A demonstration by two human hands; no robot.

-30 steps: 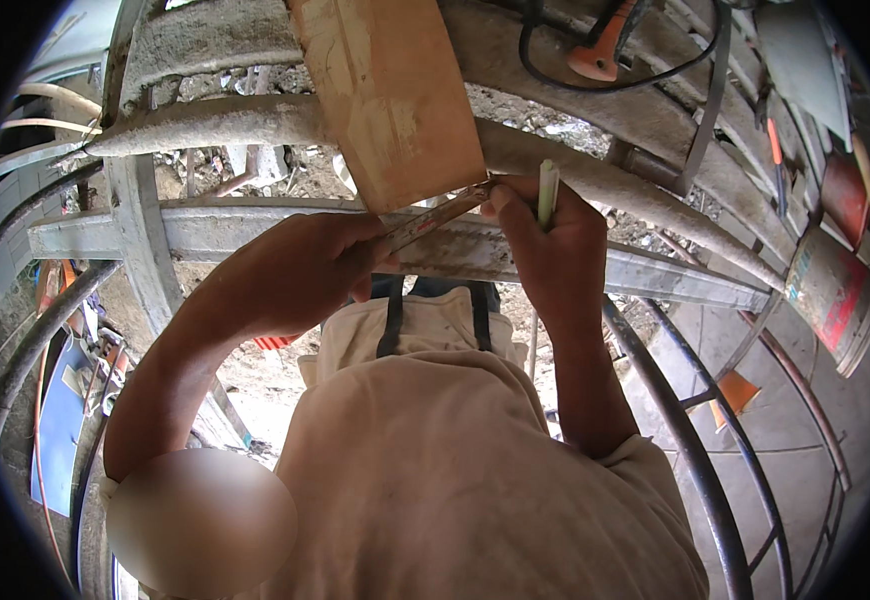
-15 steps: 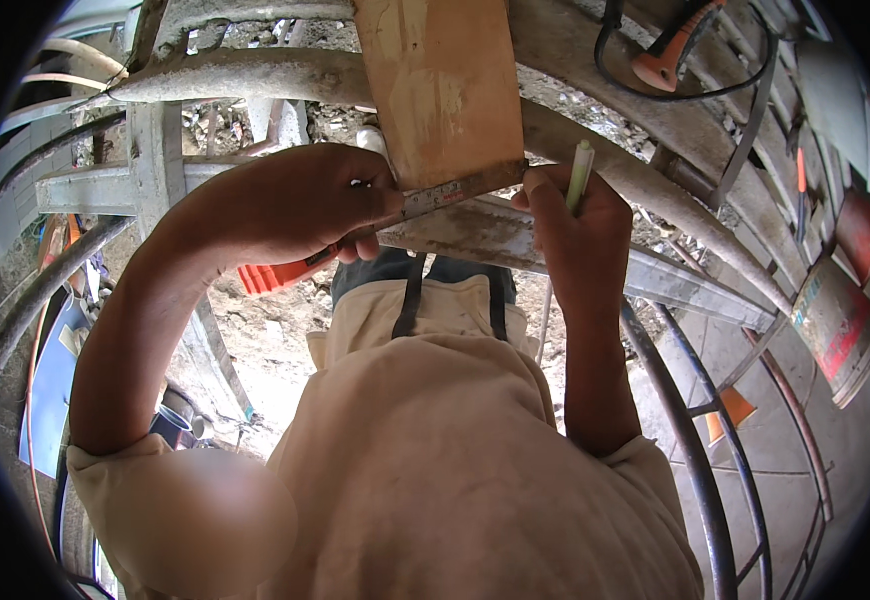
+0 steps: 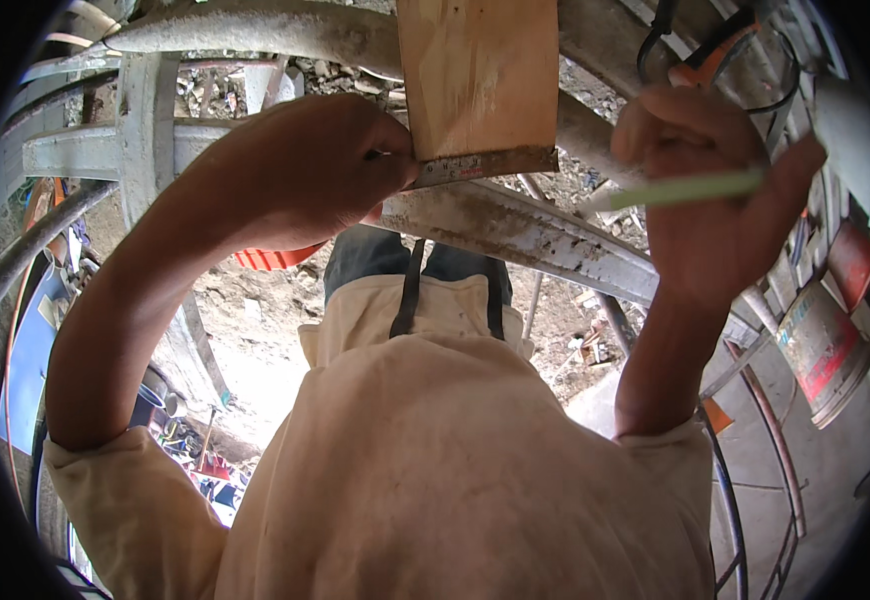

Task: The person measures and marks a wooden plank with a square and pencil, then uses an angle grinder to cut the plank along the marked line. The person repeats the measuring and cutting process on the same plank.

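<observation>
A tan wooden board (image 3: 480, 75) points down toward me from the top of the view. Across its near end lies the worn, marked blade of a tape measure (image 3: 490, 163). My left hand (image 3: 340, 150) pinches this blade at the board's left corner, and part of an orange-red ribbed case shows beneath the hand. Raised to the right of the board, apart from it, is my right hand (image 3: 705, 190), smeared by motion. A slim pale-green pen or marker (image 3: 700, 190) is held in it, lying across the palm and pointing left toward the board.
A dirty metal bar (image 3: 515, 235) crosses just below the board. An orange-handled saw (image 3: 720, 55) lies at the upper right. A stained bucket (image 3: 823, 350) stands at the right. Grey metal framing (image 3: 145, 150) is on the left, above rubble-strewn ground (image 3: 255, 310).
My right hand has left the tape's end and moved right and up, turning the pen nearly level. My left hand stays on the tape, which now lies more level across the board.
</observation>
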